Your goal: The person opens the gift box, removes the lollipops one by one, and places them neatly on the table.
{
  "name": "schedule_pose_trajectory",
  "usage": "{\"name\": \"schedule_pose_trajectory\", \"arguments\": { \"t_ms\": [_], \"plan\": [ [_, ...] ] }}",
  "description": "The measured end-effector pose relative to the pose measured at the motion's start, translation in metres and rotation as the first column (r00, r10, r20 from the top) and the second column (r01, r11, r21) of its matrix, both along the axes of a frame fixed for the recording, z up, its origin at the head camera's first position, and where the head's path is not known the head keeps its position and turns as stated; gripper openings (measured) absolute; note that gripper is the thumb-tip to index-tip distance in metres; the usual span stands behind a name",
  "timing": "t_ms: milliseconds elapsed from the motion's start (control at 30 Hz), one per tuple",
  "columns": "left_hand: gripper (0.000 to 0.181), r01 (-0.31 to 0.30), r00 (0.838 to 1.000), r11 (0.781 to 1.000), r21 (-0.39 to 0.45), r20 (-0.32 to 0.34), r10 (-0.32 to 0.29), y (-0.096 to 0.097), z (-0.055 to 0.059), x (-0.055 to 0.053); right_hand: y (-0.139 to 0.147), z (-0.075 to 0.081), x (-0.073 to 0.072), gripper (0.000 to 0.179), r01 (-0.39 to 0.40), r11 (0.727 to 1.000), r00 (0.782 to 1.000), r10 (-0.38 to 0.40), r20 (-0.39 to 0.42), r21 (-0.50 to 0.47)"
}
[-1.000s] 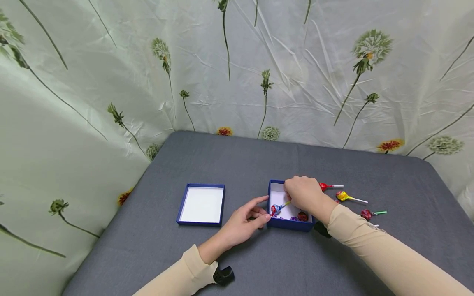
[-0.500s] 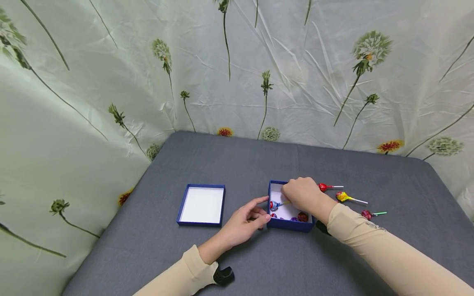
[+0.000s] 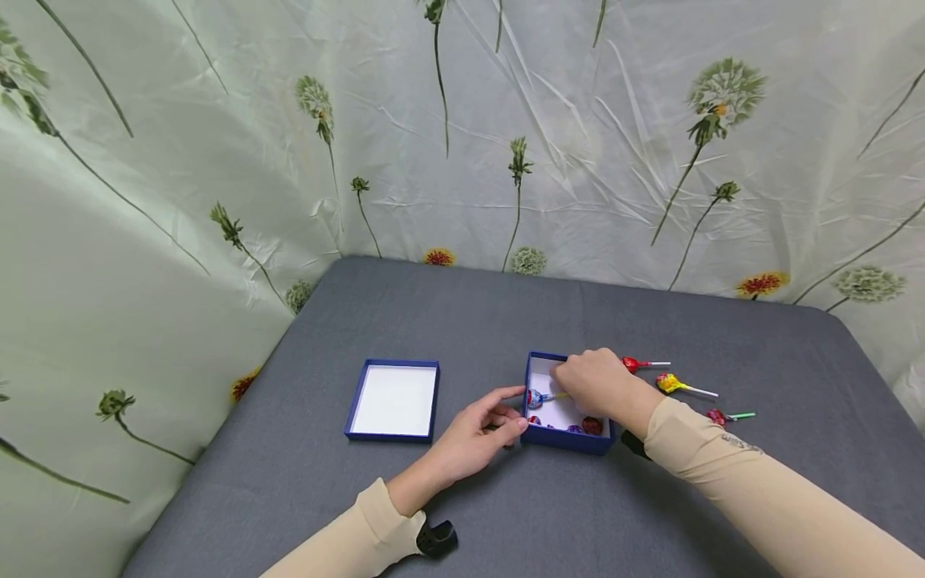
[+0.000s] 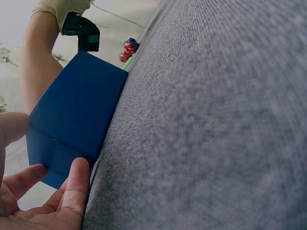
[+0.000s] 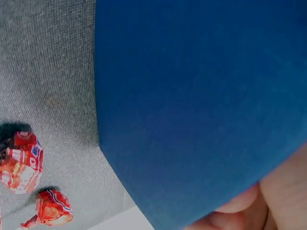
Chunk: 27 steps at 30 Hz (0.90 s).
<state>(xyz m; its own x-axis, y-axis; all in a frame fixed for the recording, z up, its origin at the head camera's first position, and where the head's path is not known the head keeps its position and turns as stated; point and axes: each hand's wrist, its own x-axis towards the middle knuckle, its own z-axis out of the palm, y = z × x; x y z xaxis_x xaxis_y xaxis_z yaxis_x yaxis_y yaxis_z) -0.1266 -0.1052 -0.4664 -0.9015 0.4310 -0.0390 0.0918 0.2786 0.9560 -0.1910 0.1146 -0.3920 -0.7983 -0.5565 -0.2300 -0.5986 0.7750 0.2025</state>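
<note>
A blue box with a white inside holds several wrapped lollipops. My left hand rests against its left side, thumb at the front corner and fingers along the wall; in the left wrist view the fingers touch the blue wall. My right hand reaches over the right wall into the box, its fingers curled at the yellow stick of a blue-and-red lollipop. That lollipop lies crosswise, head by the left wall. A dark red lollipop sits at the front right. The right fingertips are hidden.
A blue-edged white lid lies inside up on the grey table, left of the box. Right of the box lie a red lollipop, a yellow one and a dark red one with a green stick. A flowered curtain hangs behind.
The blue-and-red lollipop has shifted slightly back and left, its stick turning more crosswise under my right hand. The box has moved very slightly right. My left hand stays in place.
</note>
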Motion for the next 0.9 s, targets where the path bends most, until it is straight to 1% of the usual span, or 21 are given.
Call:
{"name": "schedule_pose_trajectory", "arguments": {
  "t_ms": [233, 400, 733, 900],
  "plan": [
    [0.047, -0.006, 1.0, 1.0, 0.0, 0.004, 0.006, 0.0, 0.0, 0.0, 0.003, -0.001, -0.003, 0.028, -0.024, 1.0, 0.999, 0.024, -0.025, 0.013],
    [0.048, -0.011, 1.0, 1.0, -0.003, 0.011, 0.011, 0.0, 0.0, 0.0, 0.003, 0.001, -0.004, 0.033, -0.023, 1.0, 1.0, 0.023, -0.003, 0.015],
    [0.049, -0.012, 1.0, 1.0, 0.006, 0.005, 0.012, 0.001, 0.0, 0.0, 0.012, 0.008, -0.005, 0.028, -0.014, 1.0, 0.998, 0.015, 0.059, -0.025],
    [0.049, -0.015, 1.0, 1.0, 0.006, 0.007, 0.015, 0.002, 0.001, 0.0, 0.017, 0.01, -0.003, 0.023, -0.027, 0.997, 0.998, 0.03, 0.048, -0.069]
  ]
}}
